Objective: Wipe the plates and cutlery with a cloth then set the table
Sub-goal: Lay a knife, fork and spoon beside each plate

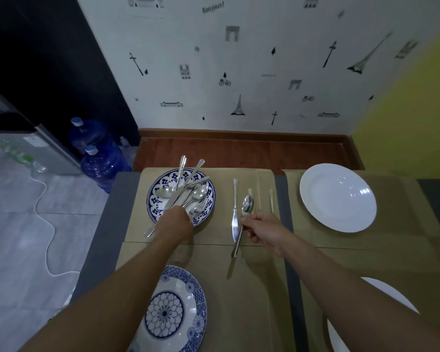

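I've got the left hand point(175, 222) over the far blue-and-white floral round plate point(153, 199), fingers wrapped around a splayed bundle of shiny steel cutlery point(186, 191), spoons and forks fanning out. The right hand point(262, 229) pinches a polished steel spoon point(247, 205), bowl pointing away, just beside a slim steel table knife point(235, 214) lying on the tan placemat-covered surface point(254, 288). A plain white round plate point(315, 217) sits far right.
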A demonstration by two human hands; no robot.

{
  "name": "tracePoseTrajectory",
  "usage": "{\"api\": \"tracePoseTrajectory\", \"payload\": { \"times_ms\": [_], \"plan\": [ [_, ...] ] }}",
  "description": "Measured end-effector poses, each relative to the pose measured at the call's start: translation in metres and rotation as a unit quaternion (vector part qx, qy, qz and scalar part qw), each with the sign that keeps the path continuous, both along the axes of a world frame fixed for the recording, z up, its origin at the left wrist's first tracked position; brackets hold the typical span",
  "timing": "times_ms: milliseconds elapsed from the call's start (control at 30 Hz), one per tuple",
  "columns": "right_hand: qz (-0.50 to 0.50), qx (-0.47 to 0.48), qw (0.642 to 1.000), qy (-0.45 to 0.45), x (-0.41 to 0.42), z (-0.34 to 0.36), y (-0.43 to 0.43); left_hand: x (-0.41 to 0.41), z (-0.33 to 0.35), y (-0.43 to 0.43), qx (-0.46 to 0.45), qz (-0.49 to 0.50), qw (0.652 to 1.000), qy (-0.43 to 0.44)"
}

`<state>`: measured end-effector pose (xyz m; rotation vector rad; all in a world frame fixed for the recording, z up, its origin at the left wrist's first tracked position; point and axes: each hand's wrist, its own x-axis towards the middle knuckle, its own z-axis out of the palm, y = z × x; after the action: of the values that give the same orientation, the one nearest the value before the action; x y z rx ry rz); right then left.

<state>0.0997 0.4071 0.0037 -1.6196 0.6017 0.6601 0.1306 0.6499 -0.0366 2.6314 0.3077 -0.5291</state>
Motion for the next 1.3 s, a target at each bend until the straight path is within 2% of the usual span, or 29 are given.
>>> {"api": "tracePoseTrajectory", "payload": {
  "times_ms": [333, 567, 733, 967, 1300],
  "plan": [
    [-0.007, 0.004, 1.000, -0.007, -0.010, -0.012, -0.005, 0.001, -0.001, 0.004, -0.084, 0.035, 0.996, 0.026],
    [-0.016, 0.008, 1.000, -0.026, -0.021, -0.011, -0.013, -0.009, 0.014, 0.002, -0.110, 0.068, 0.992, -0.010],
    [-0.011, 0.009, 1.000, -0.026, -0.037, -0.017, -0.026, -0.032, 0.029, -0.013, -0.171, 0.086, 0.981, -0.040],
    [0.001, -0.010, 0.999, -0.039, -0.090, -0.038, -0.050, -0.093, 0.022, -0.059, -0.267, 0.108, 0.957, 0.027],
    [0.058, -0.072, 0.996, -0.006, -0.170, -0.059, -0.077, -0.188, -0.020, -0.118, -0.294, 0.121, 0.943, 0.095]
  ]
}}
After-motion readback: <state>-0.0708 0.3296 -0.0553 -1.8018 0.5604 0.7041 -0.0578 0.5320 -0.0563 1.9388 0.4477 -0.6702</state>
